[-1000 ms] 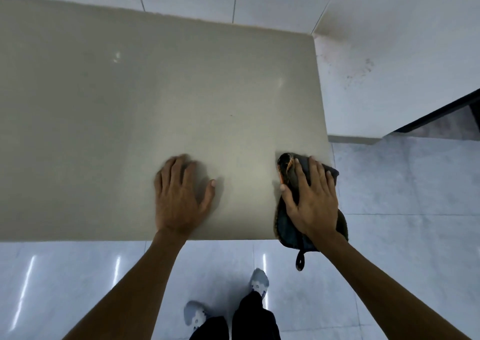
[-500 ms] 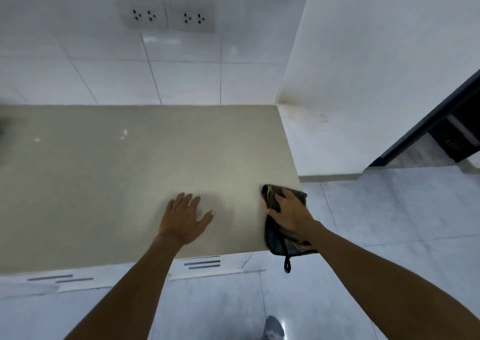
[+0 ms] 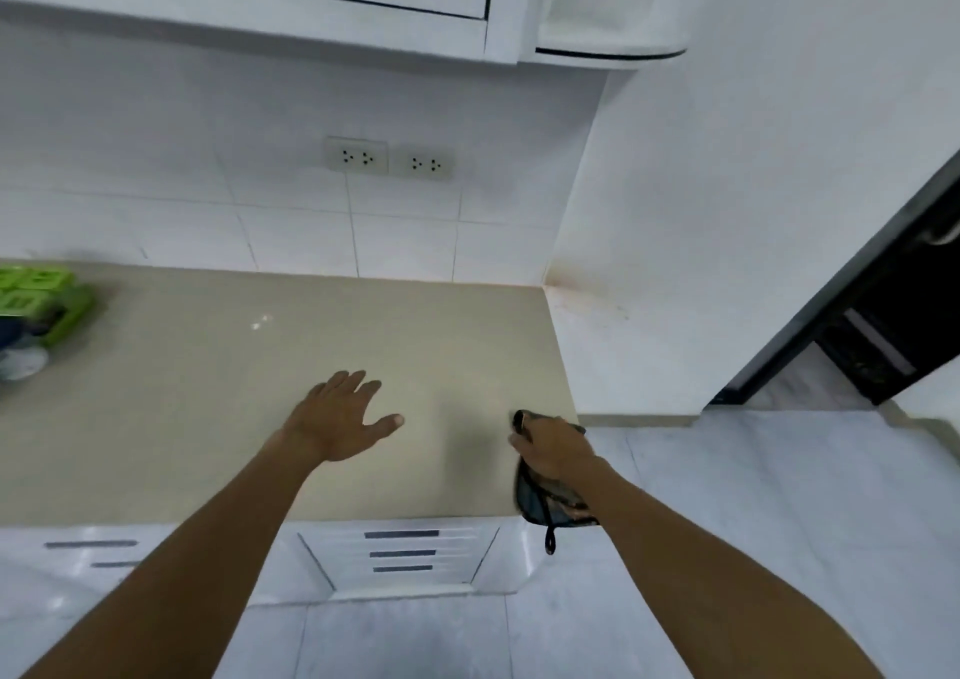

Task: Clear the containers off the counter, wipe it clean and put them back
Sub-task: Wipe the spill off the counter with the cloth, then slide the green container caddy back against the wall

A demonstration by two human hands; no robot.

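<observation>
View: head camera, looking down and forward.
Tabletop [image 3: 171, 408]: beige, glossy surface running left to right and ending at a white side wall on the right.
Left hand [image 3: 337, 421]: palm down above the front middle of the tabletop, fingers straight and spread wide, thumb out to the right, holding nothing; contact with the surface cannot be confirmed.
Right hand [image 3: 556, 450]: at the front right corner of the tabletop, fingers curled down around a dark cloth [image 3: 540, 507].
Cloth position: bunched under the right hand at the corner, its lower part hanging past the front edge, with a dark loop dangling below it.
Green container [image 3: 41, 299]: at the far left edge of the view on the tabletop, well apart from both hands; blurred, and the detail of the items beside it cannot be made out.
Back wall: white tiles with two sockets [image 3: 358, 155] side by side.
Side wall: brownish stain [image 3: 582, 299] where it meets the tabletop's rear right corner.
Below the tabletop: white cabinet front with dark vent slots [image 3: 402, 551].
Right side: pale tiled floor [image 3: 753, 496] and a dark doorway [image 3: 883, 335].
</observation>
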